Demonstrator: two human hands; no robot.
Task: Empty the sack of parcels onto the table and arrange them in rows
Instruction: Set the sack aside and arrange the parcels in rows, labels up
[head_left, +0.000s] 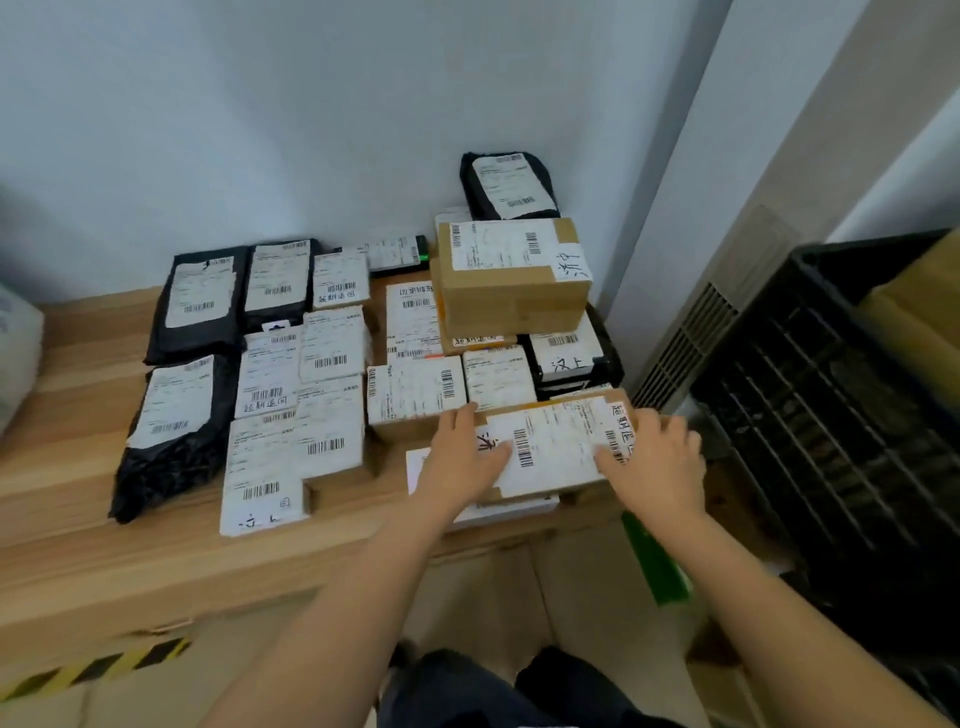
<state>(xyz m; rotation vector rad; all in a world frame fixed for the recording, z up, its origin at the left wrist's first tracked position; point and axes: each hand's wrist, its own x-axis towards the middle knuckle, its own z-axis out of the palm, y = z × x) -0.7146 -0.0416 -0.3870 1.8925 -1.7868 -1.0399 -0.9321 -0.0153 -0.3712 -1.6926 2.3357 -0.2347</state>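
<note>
On the table (78, 545), white-labelled brown parcel (556, 441), left hand (467, 452), right hand (654, 460) flat atop, grip released

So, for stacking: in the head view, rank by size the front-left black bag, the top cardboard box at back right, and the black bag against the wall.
1-2. Cardboard box and front-left black bag: look alike, bag nearer, so unranked.
3. Black bag against the wall.

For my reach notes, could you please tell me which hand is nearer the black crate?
Right. The right hand lies on the right end of the labelled box, the black crate just beyond it; the left hand lies on its left end, farther off.
</note>
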